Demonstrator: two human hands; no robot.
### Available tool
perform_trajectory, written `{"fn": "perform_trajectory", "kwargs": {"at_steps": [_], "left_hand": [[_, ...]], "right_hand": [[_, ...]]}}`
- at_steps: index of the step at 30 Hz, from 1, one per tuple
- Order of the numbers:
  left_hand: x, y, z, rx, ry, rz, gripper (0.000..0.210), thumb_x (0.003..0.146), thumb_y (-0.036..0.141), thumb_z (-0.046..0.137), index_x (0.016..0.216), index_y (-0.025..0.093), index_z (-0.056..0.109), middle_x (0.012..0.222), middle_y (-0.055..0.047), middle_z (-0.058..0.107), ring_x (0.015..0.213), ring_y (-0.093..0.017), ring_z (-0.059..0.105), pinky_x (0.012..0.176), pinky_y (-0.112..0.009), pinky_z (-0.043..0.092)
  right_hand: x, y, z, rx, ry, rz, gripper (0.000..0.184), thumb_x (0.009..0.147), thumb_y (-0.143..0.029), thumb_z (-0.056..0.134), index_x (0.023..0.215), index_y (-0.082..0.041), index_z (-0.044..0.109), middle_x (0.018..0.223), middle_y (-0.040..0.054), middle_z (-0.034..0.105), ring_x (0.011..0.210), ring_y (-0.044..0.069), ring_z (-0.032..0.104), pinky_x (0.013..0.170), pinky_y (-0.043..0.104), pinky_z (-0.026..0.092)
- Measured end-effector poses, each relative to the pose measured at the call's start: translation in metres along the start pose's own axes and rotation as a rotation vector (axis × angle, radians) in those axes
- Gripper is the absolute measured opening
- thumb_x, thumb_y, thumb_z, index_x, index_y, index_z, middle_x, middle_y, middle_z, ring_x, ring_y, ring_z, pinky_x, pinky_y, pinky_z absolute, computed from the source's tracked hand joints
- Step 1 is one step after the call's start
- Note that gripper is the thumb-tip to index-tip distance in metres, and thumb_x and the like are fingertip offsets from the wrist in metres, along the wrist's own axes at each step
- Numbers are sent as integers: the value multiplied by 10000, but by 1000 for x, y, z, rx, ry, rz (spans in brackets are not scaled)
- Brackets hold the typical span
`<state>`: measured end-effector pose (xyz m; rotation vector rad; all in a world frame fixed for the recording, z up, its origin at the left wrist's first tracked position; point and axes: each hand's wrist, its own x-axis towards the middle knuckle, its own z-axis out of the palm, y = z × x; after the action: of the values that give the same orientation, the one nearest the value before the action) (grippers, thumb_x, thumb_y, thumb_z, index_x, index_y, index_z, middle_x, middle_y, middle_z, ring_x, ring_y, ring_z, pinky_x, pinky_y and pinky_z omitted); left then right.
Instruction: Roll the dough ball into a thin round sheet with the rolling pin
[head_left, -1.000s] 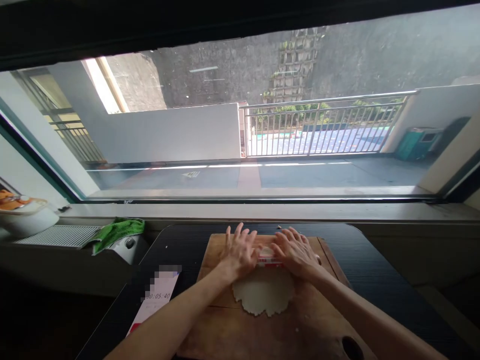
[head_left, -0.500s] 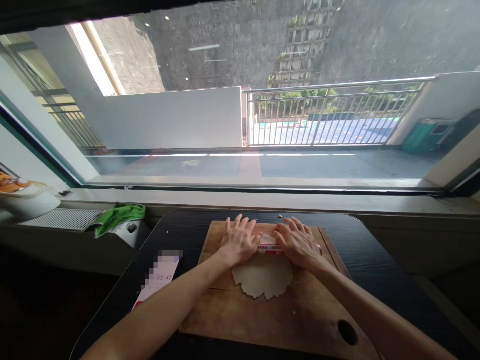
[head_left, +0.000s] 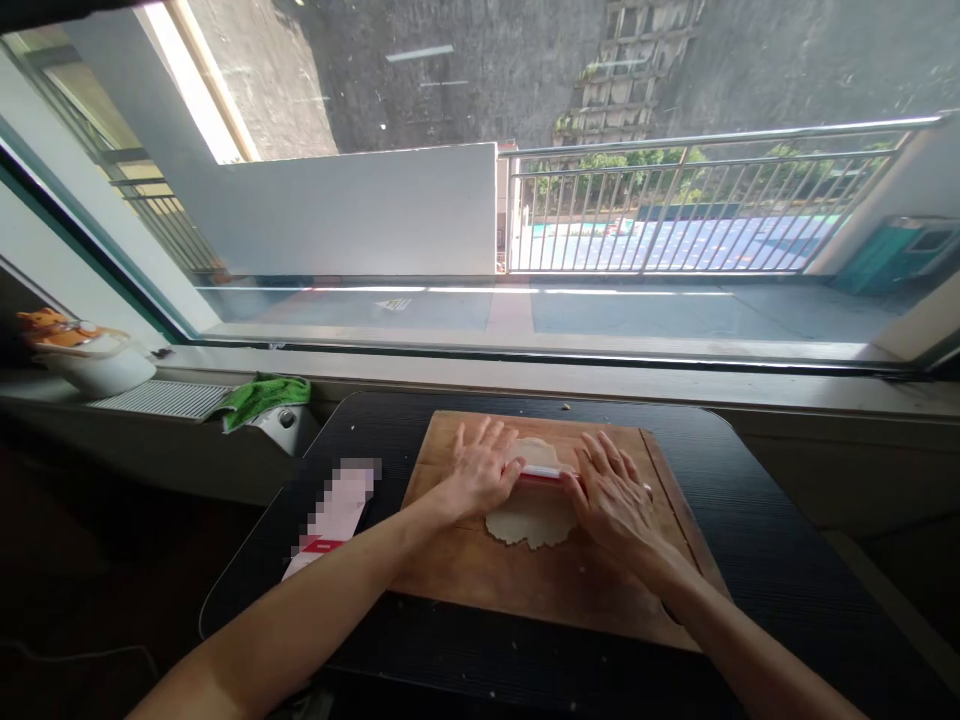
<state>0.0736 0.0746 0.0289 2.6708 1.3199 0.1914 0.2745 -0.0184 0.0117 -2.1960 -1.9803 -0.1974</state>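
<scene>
A pale, ragged-edged sheet of dough (head_left: 531, 525) lies on a wooden cutting board (head_left: 480, 575). Across it rests a slim white cylinder with a red stripe (head_left: 541, 474), used like a rolling pin; both its ends are hidden under my hands. My left hand (head_left: 480, 470) presses flat on the cylinder's left part, fingers stretched forward and spread. On the right part lies my right hand (head_left: 611, 490), also flat with its fingers apart, a ring on one finger. Dough shows both beyond the cylinder and on the near side of it.
The board stands on a black table (head_left: 757, 520) with small crumbs. A phone (head_left: 337, 515), partly blurred out, lies left of the board. By the window sill are a green cloth (head_left: 266, 398) and a white pot (head_left: 105, 368) with an orange figure. A large window rises behind.
The cylinder has rolled a little toward me over the dough, with both hands on it; its printed label has turned and more dough shows beyond it. My view has shifted slightly.
</scene>
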Motion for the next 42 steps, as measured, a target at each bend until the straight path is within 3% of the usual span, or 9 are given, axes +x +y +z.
{"fn": "perform_trajectory", "kwargs": {"at_steps": [6, 9, 13, 17, 20, 25, 29, 35, 42], "left_hand": [[51, 2, -23, -44, -111, -259, 613, 1024, 472, 204, 1537, 208, 413, 1617, -99, 403, 1532, -300, 275, 1217, -620, 220], [56, 5, -26, -48, -87, -352, 635, 1022, 467, 178, 1538, 173, 406, 1616, -147, 389, 1529, -335, 275, 1191, -659, 235], [4, 7, -13, -11, 16, -221, 620, 1025, 461, 220, 1544, 180, 412, 1644, -112, 345, 1550, -303, 222, 1245, -619, 114], [-36, 8, -9, 27, -21, -136, 617, 1023, 435, 242, 1541, 150, 419, 1643, -124, 339, 1555, -309, 206, 1244, -624, 106], [-23, 7, -17, 5, -82, -189, 647, 1025, 479, 206, 1551, 152, 395, 1658, -135, 296, 1561, -314, 185, 1234, -632, 130], [32, 5, -28, 2, 6, -244, 645, 1028, 442, 206, 1584, 132, 309, 1687, -128, 216, 1575, -278, 122, 1257, -571, 109], [37, 0, -20, 8, -47, -178, 669, 1028, 502, 205, 1595, 156, 290, 1685, -120, 222, 1574, -277, 136, 1251, -588, 115], [-28, -10, -4, 16, -96, 14, 622, 1027, 489, 256, 1580, 219, 349, 1657, -83, 318, 1558, -278, 207, 1252, -581, 142], [29, -9, -26, -5, -144, -162, 662, 1027, 489, 223, 1602, 166, 271, 1684, -115, 229, 1573, -293, 138, 1246, -606, 100]], "right_hand": [[45, -4, -27, 100, -248, 190, 583, 1031, -476, 251, 1326, -175, 654, 1609, 152, 402, 1529, 347, 235, 1150, 567, 303], [42, -11, -25, 90, -169, 255, 608, 1035, -468, 237, 1378, -140, 616, 1619, 178, 377, 1526, 348, 238, 1170, 554, 271], [-18, -15, -6, 21, 20, 83, 627, 1023, -458, 298, 1494, -90, 488, 1608, 176, 398, 1527, 314, 239, 1226, 513, 159], [-27, -13, -14, 89, -54, 52, 605, 1020, -480, 286, 1499, -170, 488, 1603, 149, 410, 1522, 314, 242, 1184, 553, 238], [17, -17, -29, 155, -44, 150, 608, 1031, -474, 233, 1526, -189, 442, 1631, 144, 350, 1527, 298, 220, 1170, 532, 276], [68, -24, -27, 165, -120, 276, 620, 1024, -461, 245, 1544, -165, 409, 1645, 159, 305, 1523, 298, 228, 1183, 525, 250], [53, -26, -17, 211, -196, 298, 643, 1005, -467, 263, 1549, -153, 402, 1614, 174, 360, 1498, 322, 283, 1167, 545, 266], [-10, -38, -14, 78, -89, 61, 610, 1017, -474, 288, 1522, -177, 459, 1621, 130, 384, 1530, 306, 219, 1219, 504, 179], [65, -26, -20, 154, -195, 233, 669, 1027, -492, 229, 1581, -136, 344, 1665, 152, 280, 1546, 316, 180, 1210, 536, 196]]}}
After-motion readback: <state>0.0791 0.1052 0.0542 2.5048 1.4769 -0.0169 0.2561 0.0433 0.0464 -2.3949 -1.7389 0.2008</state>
